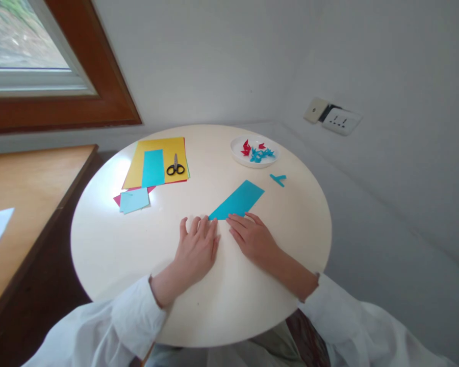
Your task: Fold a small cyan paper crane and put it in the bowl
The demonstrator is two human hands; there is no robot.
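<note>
A teal paper strip (237,200) lies slanted on the round cream table (110,244), its near end pointing toward me. My left hand (196,243) rests flat on the table, fingers stretched out, fingertips at the strip's near-left corner. My right hand (250,235) also lies flat with its fingers extended, touching the strip's near edge from the right. Neither hand holds anything.
Black scissors (175,167) lie on a yellow sheet (158,148) with a teal strip (153,167) on it, far left. A light blue square (134,200) overlaps a red sheet. A white plate (237,155) holds several red and teal paper cuttings; a small teal scrap (278,179) lies nearby. A wooden desk (30,193) stands left.
</note>
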